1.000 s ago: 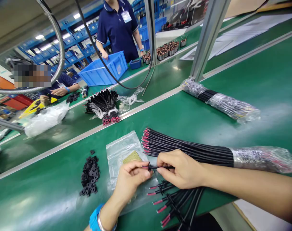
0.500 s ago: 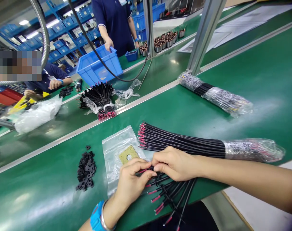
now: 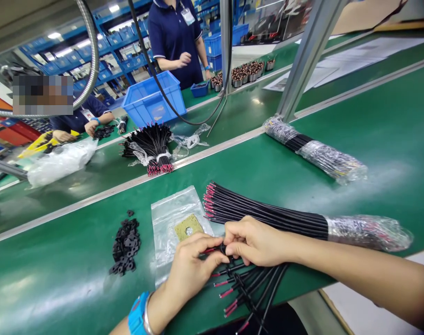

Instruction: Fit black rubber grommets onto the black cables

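My left hand (image 3: 194,263), with a blue watch at the wrist, pinches a black cable near its red wire end. Close beside it, my right hand (image 3: 250,242) has thumb and forefinger closed on the same cable. A small dark piece (image 3: 223,249) sits around the cable between my fingertips, mostly covered by them. Below my hands lie several black cables (image 3: 264,284) with red tips, dark pieces on them. Behind the right hand rests a thick bundle of black cables (image 3: 267,204), its far end in plastic wrap. A pile of small black pieces (image 3: 125,244) is off to the left.
A clear plastic bag (image 3: 166,211) with a yellowish square pad (image 3: 188,226) lies beyond my left hand. A wrapped cable bundle (image 3: 314,149) is at the right, near a metal post (image 3: 302,65). Across the rail are another cable bunch (image 3: 152,144), a blue bin (image 3: 156,100) and two people.
My hands stay together on the cable, with a slight shift of the fingers. The view has tilted a little. The standing person's hand has come off the blue bin.
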Demonstrator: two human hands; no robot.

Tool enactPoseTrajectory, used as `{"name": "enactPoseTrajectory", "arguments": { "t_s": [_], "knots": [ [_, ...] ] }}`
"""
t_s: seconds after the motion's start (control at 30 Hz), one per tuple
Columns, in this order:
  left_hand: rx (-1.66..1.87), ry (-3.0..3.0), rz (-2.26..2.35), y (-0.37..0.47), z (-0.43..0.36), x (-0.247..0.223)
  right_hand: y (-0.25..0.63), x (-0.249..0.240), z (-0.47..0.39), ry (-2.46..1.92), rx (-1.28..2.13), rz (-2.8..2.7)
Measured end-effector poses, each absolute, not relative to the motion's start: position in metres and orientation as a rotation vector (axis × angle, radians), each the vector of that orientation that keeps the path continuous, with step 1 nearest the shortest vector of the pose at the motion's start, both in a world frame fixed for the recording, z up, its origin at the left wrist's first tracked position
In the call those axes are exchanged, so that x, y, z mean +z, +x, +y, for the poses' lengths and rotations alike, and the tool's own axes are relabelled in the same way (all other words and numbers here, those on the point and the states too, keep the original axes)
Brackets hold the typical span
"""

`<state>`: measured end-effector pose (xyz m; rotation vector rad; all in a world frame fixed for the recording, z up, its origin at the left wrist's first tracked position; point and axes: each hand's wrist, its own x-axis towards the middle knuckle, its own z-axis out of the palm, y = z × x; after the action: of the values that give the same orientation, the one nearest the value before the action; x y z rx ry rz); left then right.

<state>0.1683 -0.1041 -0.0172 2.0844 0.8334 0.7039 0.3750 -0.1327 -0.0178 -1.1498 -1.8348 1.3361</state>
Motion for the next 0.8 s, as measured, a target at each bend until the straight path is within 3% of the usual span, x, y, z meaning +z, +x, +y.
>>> {"name": "enactPoseTrajectory", "arguments": {
  "t_s": [0.6, 0.8],
  "knots": [
    [0.630, 1.751, 0.924, 0.169, -0.110, -0.015, 0.376, -0.013, -0.132, -1.180, 1.221, -1.961],
    [0.413, 1.577, 0.870, 0.160, -0.106, 0.001, 0.381, -0.017, -0.134, -1.341, 0.468, -2.204]
  ]
}}
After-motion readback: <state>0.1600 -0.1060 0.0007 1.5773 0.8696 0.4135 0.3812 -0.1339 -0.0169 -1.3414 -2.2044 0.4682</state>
